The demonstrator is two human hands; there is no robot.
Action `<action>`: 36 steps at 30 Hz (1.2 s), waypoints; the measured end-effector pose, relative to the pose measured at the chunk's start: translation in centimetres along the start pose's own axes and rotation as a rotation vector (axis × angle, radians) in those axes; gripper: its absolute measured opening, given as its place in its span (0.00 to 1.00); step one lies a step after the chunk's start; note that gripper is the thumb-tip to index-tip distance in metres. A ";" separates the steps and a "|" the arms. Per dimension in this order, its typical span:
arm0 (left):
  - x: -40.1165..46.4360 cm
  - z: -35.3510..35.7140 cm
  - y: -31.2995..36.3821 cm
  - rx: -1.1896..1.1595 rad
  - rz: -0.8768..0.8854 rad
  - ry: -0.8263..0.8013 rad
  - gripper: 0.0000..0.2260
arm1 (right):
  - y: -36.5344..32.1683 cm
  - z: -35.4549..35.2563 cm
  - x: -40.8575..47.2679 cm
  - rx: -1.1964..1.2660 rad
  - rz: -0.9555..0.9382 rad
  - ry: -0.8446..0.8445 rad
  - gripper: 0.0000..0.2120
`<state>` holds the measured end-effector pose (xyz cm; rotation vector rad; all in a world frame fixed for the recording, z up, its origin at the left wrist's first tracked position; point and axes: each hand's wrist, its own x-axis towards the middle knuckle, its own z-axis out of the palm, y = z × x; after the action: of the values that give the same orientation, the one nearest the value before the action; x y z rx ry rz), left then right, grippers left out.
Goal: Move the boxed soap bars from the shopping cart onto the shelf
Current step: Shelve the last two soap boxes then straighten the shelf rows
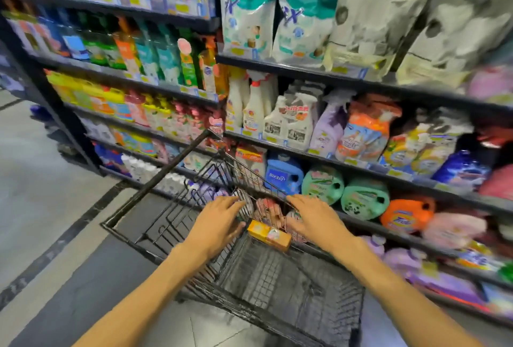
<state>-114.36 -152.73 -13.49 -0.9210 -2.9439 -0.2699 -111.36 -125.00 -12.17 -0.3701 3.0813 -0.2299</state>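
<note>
A black wire shopping cart [155, 238] stands tilted against the shelves. Inside it, near its far end, lies an orange boxed soap bar [269, 235], with pink boxes [268, 209] behind it. My left hand [219, 221] hovers over the cart just left of the orange box, fingers spread, holding nothing. My right hand [313, 219] reaches in from the right, fingers extended above the boxes; whether it touches them I cannot tell. The image is blurred by motion.
Dark store shelves [305, 149] filled with detergent bottles, spray bottles and refill bags rise ahead and to the right. An orange detergent jug [405, 214] and green jugs [363, 198] sit on a low shelf beside the cart. Grey tiled floor [41, 194] lies to the left.
</note>
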 end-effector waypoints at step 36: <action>23.3 45.3 -13.2 -0.007 0.015 -0.631 0.30 | 8.7 38.5 10.2 0.300 0.633 -0.395 0.20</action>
<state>-140.63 -142.18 -57.82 -1.2177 -3.4902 0.0253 -121.48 -124.51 -51.65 0.5018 2.5508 -0.5060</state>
